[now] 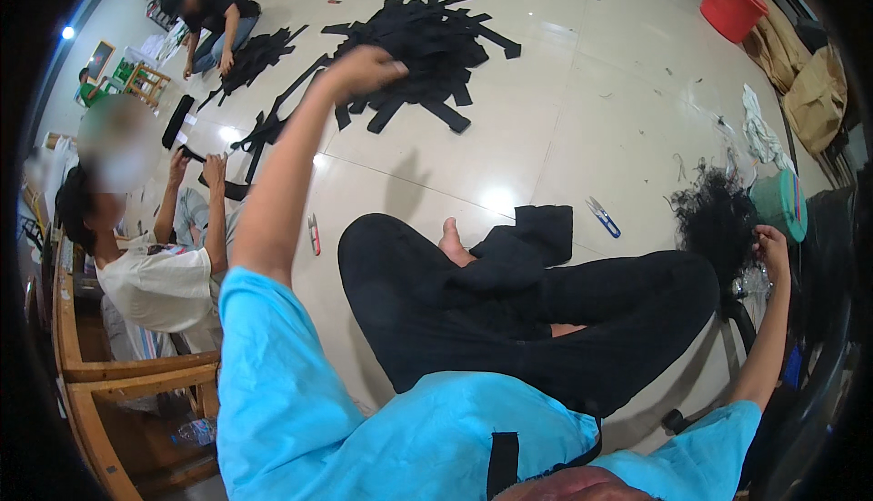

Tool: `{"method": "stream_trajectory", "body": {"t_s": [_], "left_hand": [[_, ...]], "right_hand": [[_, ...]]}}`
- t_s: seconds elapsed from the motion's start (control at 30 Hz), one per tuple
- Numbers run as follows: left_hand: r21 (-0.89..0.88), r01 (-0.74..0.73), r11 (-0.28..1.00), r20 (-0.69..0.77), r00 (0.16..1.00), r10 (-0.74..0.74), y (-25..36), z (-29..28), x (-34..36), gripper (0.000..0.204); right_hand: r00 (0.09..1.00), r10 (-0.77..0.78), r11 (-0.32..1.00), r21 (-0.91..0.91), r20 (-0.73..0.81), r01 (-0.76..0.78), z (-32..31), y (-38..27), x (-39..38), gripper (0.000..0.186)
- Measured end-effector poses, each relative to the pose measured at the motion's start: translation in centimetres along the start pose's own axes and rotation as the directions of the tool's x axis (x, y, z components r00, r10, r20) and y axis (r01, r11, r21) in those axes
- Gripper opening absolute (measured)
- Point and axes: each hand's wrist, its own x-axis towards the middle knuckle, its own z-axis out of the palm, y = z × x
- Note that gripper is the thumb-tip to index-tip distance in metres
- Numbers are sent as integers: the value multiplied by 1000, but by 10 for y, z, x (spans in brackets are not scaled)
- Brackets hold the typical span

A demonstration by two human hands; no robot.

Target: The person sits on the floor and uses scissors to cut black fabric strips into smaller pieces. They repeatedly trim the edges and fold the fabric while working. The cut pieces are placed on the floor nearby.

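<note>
My left hand [366,74] is raised in front of me, its fingers loosely stretched toward the right, with nothing seen in them. Behind it in the view, a large heap of black fabric strips [423,46] lies on the floor. My right hand [771,248] is out at the far right, fingertips pinched beside a tangle of black threads [714,219]; what they hold is too small to make out. Over my crossed legs and onto the floor lies a black fabric piece [544,235]. Blue-handled thread snips [603,217] rest on the tiles just beyond it.
Red-handled snips [314,235] lie left of my knee. A person in a white shirt [159,283] sits at left handling a black strip; another person [214,24] crouches farther back by a smaller pile. A green round object [779,205], red bucket [732,1] and brown sacks [814,96] stand right.
</note>
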Motion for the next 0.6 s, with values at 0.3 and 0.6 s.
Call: {"method": "stream_trajectory", "body": {"t_s": [0.3,0.6], "left_hand": [[-94,-498,862,599,664,448,162,213,-90,62],[-203,-318,926,741,569,358,180,237,-120,84]], "right_hand": [[943,-330,820,-480,49,311,-31,-25,11,21],[956,-292,881,-399,-38,253,-12,-65,-12,52]]}}
